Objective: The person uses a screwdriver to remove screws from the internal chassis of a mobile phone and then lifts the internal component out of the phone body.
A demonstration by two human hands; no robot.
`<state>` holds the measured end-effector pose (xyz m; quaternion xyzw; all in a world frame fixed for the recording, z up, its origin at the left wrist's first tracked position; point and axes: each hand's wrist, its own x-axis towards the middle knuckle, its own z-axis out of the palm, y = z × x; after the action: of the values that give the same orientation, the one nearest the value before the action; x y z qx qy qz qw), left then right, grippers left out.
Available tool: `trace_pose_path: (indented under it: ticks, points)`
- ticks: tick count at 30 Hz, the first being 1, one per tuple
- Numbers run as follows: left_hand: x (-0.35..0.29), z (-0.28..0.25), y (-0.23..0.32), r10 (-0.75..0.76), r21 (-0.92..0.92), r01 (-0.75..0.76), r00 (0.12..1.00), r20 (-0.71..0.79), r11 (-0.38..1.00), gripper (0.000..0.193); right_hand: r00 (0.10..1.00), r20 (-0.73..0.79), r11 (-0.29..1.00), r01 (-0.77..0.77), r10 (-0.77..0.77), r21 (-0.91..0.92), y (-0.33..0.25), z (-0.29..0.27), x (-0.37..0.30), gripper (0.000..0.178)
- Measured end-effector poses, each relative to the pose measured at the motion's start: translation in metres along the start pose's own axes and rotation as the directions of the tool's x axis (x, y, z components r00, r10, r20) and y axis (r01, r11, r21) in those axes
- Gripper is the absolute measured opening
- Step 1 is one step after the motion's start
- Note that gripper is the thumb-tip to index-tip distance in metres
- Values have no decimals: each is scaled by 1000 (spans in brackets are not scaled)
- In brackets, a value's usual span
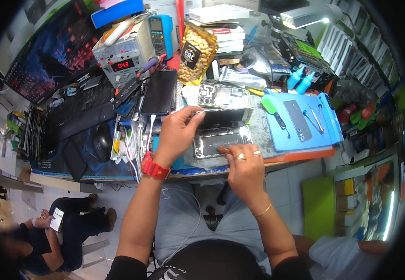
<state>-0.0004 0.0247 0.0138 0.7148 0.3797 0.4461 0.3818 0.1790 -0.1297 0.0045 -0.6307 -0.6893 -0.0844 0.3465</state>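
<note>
My left hand (pixel 176 133), with a red watch on the wrist, pinches the left edge of a dark phone screen (pixel 225 118), which stands tilted up behind an opened phone body (pixel 202 148). The body lies on the grey work mat with its black battery showing. My right hand (pixel 246 170), wearing rings, is at the body's near edge with fingers drawn together. A small reddish-brown bit (pixel 222 149) shows at its fingertips; what it is, I cannot make out. Behind the raised screen lies another opened phone (pixel 223 95) with bare inner parts.
Right of the mat, a blue tray (pixel 279 137) bears a phone back cover (pixel 297 120), screwdrivers (pixel 319 115) and a green-handled brush (pixel 270 106). On the left lie a black phone (pixel 159 93) on a white cable, a power supply (pixel 123 56) and a keyboard (pixel 74 112). A person sits at lower left.
</note>
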Motion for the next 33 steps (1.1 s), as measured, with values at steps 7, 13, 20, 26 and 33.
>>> trace_pose_path:
  ticks: [7,13,20,26,33]
  points:
    - [8,-3,5,-113,-20,115,991,65,993,24,997,-37,995,67,-64,69,6,5,-7,26]
    - [11,-2,-10,-144,-89,155,983,114,984,21,997,39,995,61,-64,75,7,0,-6,24]
    - [19,-1,-4,-107,-28,112,985,136,993,22,980,102,973,149,-168,174,8,12,12,22]
    - [22,2,1,-141,-29,148,975,172,989,17,974,151,972,138,-167,189,10,23,12,23]
    - [13,7,-11,-63,-49,63,998,1,997,17,975,163,966,112,-152,235,6,20,12,20]
